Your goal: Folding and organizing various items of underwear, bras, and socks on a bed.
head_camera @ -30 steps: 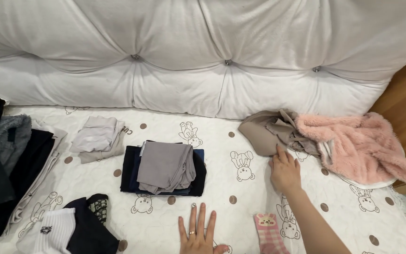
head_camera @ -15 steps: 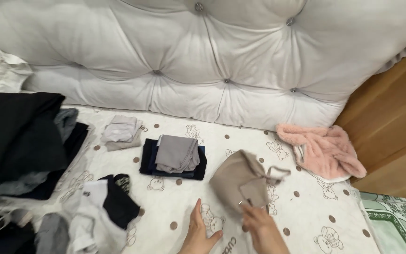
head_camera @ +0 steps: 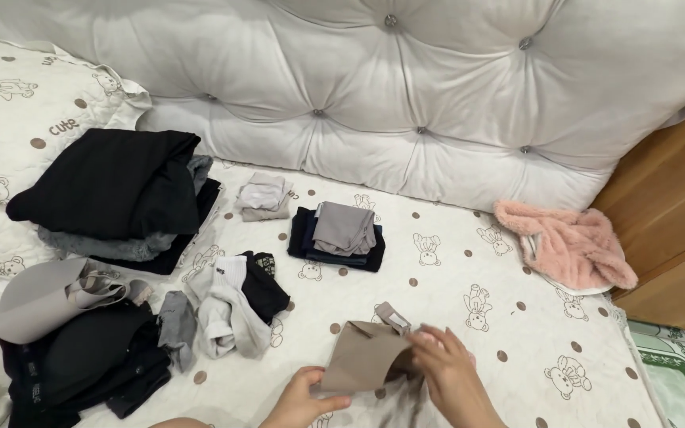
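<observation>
left hand (head_camera: 299,404) grip: pinching taupe garment's (head_camera: 362,361) lower left edge | right hand (head_camera: 447,372) grip: holding its right side | garment: just in front of folded dark stack (head_camera: 336,236), on bed (head_camera: 469,277)

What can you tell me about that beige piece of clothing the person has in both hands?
The beige garment is a small piece of smooth, thin-looking taupe fabric, partly folded into a flat panel with a short strap or band sticking up at its top edge. It is held near the front edge of the bear-print bed cover. The left hand pinches its lower left corner and the right hand grips its right side. Its lower part looks blurred, so its full shape is unclear.
</observation>
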